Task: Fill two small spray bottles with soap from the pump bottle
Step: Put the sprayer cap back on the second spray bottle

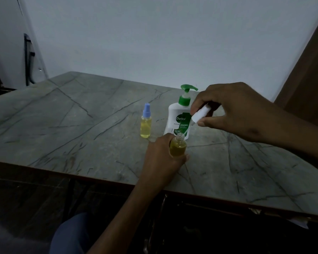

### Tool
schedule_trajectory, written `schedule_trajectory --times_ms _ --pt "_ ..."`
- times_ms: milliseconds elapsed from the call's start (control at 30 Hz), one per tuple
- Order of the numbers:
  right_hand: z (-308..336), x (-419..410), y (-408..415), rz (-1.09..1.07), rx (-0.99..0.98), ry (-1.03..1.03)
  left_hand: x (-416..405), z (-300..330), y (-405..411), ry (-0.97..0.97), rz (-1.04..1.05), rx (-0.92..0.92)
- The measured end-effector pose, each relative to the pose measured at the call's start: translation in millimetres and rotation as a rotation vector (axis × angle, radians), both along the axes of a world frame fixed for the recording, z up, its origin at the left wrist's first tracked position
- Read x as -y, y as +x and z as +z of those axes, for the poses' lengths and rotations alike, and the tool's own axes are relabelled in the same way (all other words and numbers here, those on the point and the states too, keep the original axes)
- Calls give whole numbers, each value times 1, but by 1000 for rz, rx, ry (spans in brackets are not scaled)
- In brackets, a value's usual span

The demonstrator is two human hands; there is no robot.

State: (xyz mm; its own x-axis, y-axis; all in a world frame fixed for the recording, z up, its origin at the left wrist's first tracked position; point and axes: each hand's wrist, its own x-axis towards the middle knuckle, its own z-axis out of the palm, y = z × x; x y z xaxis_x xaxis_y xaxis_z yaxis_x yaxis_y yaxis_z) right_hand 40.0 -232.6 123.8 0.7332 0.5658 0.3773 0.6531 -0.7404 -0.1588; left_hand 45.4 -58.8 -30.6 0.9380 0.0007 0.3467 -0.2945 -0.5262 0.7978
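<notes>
- the left hand [162, 154] wraps its grip around an uncapped small spray bottle [178, 144], which stands upright on the bench [81, 114] near the front edge; its open neck points up and yellow liquid fills its body.
- the right hand [233, 109] hovers above and to the right of that bottle, its grip pinching a white spray cap [200, 113] between thumb and fingers; the cap is tilted and clear of the bottle's neck.
- the white pump bottle [179, 118] with a green pump head stands upright just behind the held bottle, partly covered by the cap and right hand.
- a second small spray bottle [146, 125], yellow liquid inside and a pale blue spray top fitted, stands upright just left of the pump bottle, apart from both hands.
- the bench has a grey, dark-veined marble pattern; a pale wall [154, 37] rises behind it.
</notes>
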Motion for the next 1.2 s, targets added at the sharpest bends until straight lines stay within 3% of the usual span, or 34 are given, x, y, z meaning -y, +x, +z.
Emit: schedule_trajectory --times_ms 300,600,1000,1200 --pt "-18 -38 17 53 -51 -230 0 7 -7 41 1 34" --pt "-28 -37 18 -4 -46 -289 0 0 -2 24 -13 65" --pt "-35 -46 21 -98 79 -412 0 -3 1 -34 7 59" --pt "-41 -43 23 -126 262 -415 -2 -6 3 -56 9 59"
